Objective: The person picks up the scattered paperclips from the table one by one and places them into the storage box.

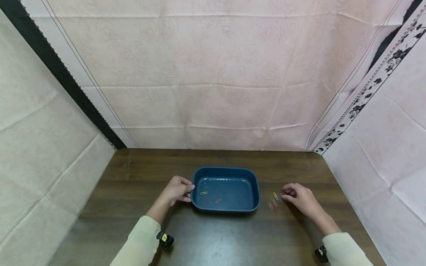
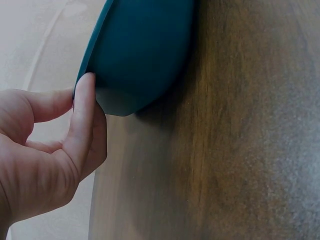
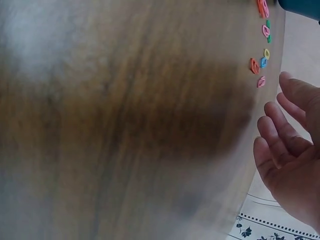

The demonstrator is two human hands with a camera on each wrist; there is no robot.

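A blue plastic tray [image 1: 234, 194] sits on the wooden table, with several coloured paper clips inside it, among them a yellow paper clip [image 1: 203, 193] and a pink paper clip [image 1: 217, 201]. My left hand [image 1: 176, 190] pinches the tray's left rim between thumb and fingers, as the left wrist view shows up close. To the right of the tray lies a loose group of paper clips in pink, yellow, green, blue and orange. My right hand [image 1: 302, 199] hovers at the right side of that group, its fingers loosely bent with nothing seen between them; a pink paper clip [image 3: 261, 81] lies near its thumb tip.
The brown table [image 1: 213, 236] ends at the back against a pale patterned cloth [image 1: 213, 74]. More cloth hangs along the left and right sides. Each wrist bears a small black camera, such as the left one [image 1: 165, 240].
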